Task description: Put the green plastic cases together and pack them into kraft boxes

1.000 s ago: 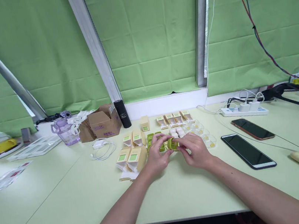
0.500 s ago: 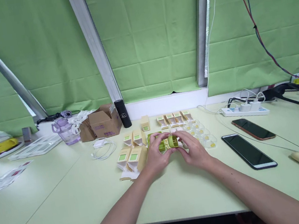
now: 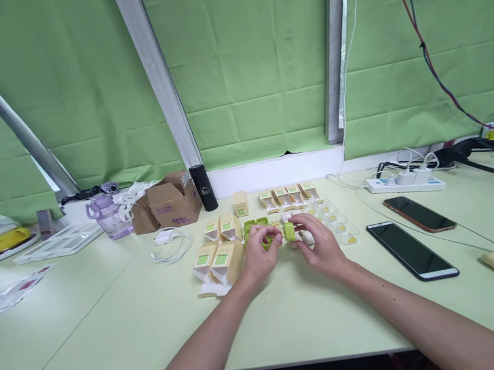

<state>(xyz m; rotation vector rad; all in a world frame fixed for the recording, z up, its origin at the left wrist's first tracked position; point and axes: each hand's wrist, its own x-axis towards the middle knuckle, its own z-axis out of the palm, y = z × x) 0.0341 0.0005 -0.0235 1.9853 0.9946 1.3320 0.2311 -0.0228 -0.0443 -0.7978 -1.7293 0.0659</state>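
Right hand (image 3: 321,245) grips a small green container (image 3: 289,232) between thumb and fingers, raised just above the table (image 3: 268,324) in front of the person. Left hand (image 3: 260,257) has thumb and fingertips drawn together; whether they pinch anything cannot be told. It partly hides the green cups (image 3: 249,224) behind it. Green labels on the cartons (image 3: 227,262) at the left show no legible text; purple print on the cardboard box (image 3: 172,201) and white marking on the black cylinder (image 3: 203,188) are too small to read. Clear cups (image 3: 346,233) sit just beyond the right hand.
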